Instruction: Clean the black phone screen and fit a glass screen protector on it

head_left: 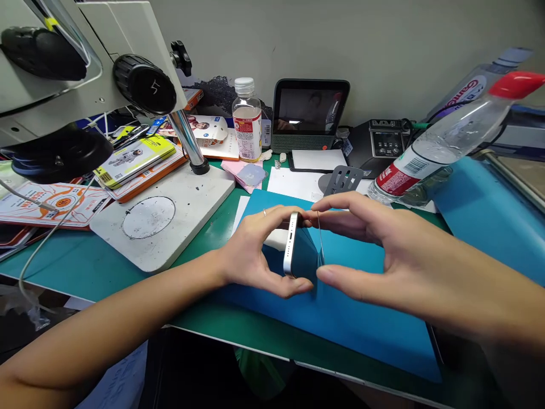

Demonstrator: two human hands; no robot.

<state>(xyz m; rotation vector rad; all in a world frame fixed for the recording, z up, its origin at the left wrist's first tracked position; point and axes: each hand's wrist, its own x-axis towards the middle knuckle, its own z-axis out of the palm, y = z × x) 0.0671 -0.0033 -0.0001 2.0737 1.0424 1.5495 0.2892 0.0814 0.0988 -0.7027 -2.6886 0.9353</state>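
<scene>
My left hand [259, 250] grips a smartphone [291, 244] by its edges, thumb below and fingers above. The phone stands edge-on, its silver frame with the charging port toward me. Just right of it, my right hand [383, 244] pinches a thin flat sheet [320, 238] between thumb and fingertips at its lower and upper edges. The sheet is seen nearly edge-on, so whether it is glass or film cannot be told. It runs roughly along the phone's dark face, with a narrow gap at the near end. Both hands are above a blue mat [361, 324].
A microscope [145, 85] on a white base [170, 227] stands at left, beside stacked boxes [136, 162]. Behind are a small bottle [247, 122], a smart display [310, 113] and a black device [378, 145]. A red-capped bottle [443, 139] leans at right.
</scene>
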